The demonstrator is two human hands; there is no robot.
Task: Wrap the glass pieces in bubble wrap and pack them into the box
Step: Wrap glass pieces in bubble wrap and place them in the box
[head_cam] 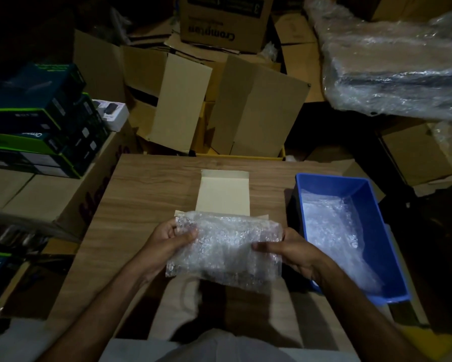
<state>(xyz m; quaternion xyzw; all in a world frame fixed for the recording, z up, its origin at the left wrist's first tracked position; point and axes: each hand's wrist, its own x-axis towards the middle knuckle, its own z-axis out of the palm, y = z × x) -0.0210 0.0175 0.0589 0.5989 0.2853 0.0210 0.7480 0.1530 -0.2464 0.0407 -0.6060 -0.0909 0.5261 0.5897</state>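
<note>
Here both hands, left hand and right hand, pinch the bubble wrap bundle above the box (contents unseen); loose wrap could unfold, letting glass slip onto the desk

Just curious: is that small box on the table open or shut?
Open: the box's lid flap lies flat on the table.

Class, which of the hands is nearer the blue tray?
Right. The right hand holds the bubble wrap beside the blue tray; the left hand grips its far end.
</note>
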